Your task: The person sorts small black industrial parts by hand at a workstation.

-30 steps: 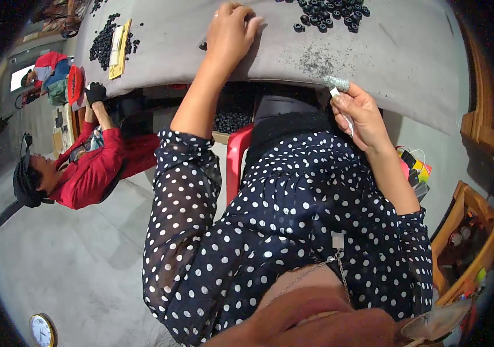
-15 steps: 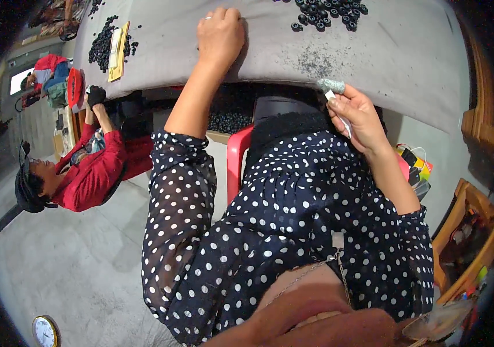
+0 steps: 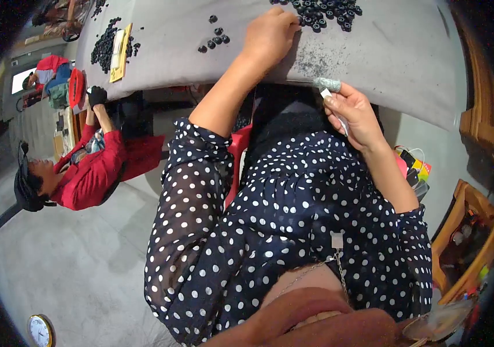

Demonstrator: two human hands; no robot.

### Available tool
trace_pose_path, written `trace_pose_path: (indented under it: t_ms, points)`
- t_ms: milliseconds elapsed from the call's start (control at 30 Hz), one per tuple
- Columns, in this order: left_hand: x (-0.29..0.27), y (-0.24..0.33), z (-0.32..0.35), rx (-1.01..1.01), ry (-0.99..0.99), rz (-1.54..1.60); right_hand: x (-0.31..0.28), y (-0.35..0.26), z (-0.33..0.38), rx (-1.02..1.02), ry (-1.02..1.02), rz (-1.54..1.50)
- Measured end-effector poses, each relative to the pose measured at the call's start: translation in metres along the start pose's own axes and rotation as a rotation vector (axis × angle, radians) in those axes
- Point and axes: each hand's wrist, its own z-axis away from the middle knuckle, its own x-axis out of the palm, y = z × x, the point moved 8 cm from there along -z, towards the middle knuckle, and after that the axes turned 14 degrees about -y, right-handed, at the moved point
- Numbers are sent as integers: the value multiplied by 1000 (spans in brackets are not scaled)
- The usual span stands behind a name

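Note:
My left hand (image 3: 271, 36) rests on the grey-covered table (image 3: 397, 63), its fingers bent at the left edge of a pile of black ring-like pieces (image 3: 330, 14). What its fingertips hold, if anything, is hidden. Over the table's near edge, my right hand (image 3: 352, 113) pinches a slim pointed tool with a white handle (image 3: 326, 93). Greenish-grey wrapping (image 3: 326, 84) covers its index finger, and the tool's thin tip points left. Black crumbs (image 3: 319, 58) lie scattered between the two hands. A few loose black pieces (image 3: 218, 40) sit left of my left hand.
Farther left are a heap of small black bits (image 3: 105, 46) and a yellow strip-shaped piece (image 3: 121, 53). A person in red (image 3: 93, 170) sits at the left, wearing a dark glove. A wooden drawer unit (image 3: 469, 243) stands at the right.
My left hand has moved right to the pile, and several black pieces now show on the table where it was. The right hand has shifted only slightly, keeping the tool.

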Motion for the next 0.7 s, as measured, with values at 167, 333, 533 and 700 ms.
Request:
trace_pose_path:
  t_ms: [167,333,533,700]
  points:
    - [3,-1,4,19,10,32,-3,1,0,1,8,2]
    - [7,3,17,3,-4,-50,1,1,1,13,-1,28]
    - [0,-5,45,-125,7,355,7,-10,3,-35,-22,125]
    - [40,17,82,-355,-179,1919,10,-22,8,-91,6,205]
